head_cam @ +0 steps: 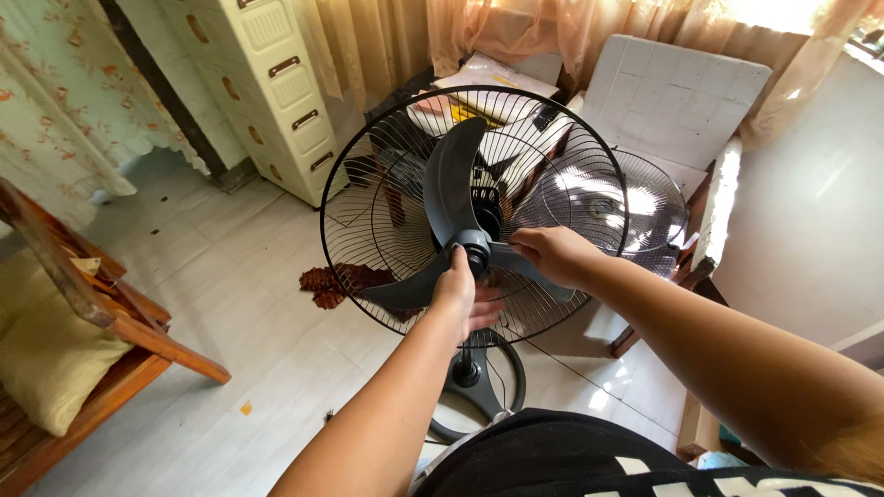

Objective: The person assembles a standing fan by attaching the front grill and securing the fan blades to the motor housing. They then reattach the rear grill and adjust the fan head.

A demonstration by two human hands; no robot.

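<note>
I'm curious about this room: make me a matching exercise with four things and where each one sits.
Things:
1. fan blade
2. front grille
3. drawer cabinet
4. cushion

Places:
A. on the wooden seat at the left edge
B. off the fan, leaning behind it to the right
C. by the curtains, upper left
D. inside the rear wire guard, between both hands

Pairs: 1-D, 2-B, 3-C, 4-A

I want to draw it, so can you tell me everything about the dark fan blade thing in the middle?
The dark grey three-bladed plastic fan propeller has three broad curved blades joined at a round hub. It sits uncovered against the round black wire rear guard of a standing fan. One blade points up, two sweep low to either side. The left hand grips at the hub; the right hand rests on the lower right blade.
</note>
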